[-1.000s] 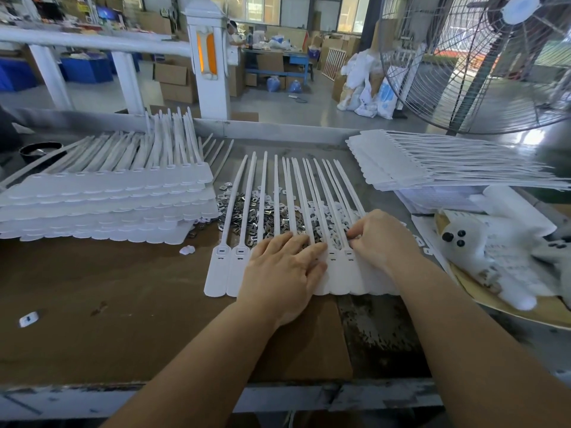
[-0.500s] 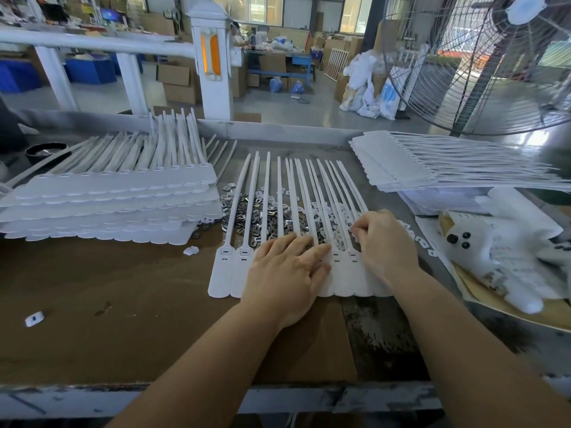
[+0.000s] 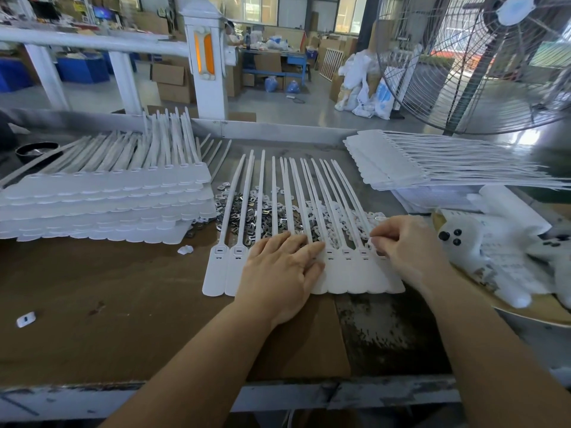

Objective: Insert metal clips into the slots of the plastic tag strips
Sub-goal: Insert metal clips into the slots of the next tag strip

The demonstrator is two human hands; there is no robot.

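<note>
A white strip of joined plastic tags (image 3: 355, 274) lies flat in front of me, its long tails fanning away over a heap of small metal clips (image 3: 262, 216). My left hand (image 3: 279, 273) presses flat on the strip's middle tags with straight fingers. My right hand (image 3: 408, 245) hovers over the strip's right end with curled fingers, thumb and forefinger pinched together at a tag's slot; a small clip between them is too small to make out. The two leftmost tags show their slots uncovered.
A tall stack of tag strips (image 3: 102, 208) fills the left of the table, another stack (image 3: 432, 163) sits at the far right. White gloves and a toy-like bundle (image 3: 482, 248) lie on the right. A big fan (image 3: 482, 57) stands behind. A loose white piece (image 3: 26, 319) rests at the left.
My right hand has shifted slightly rightward along the strip's slots. My left hand stays pressed on the strip.
</note>
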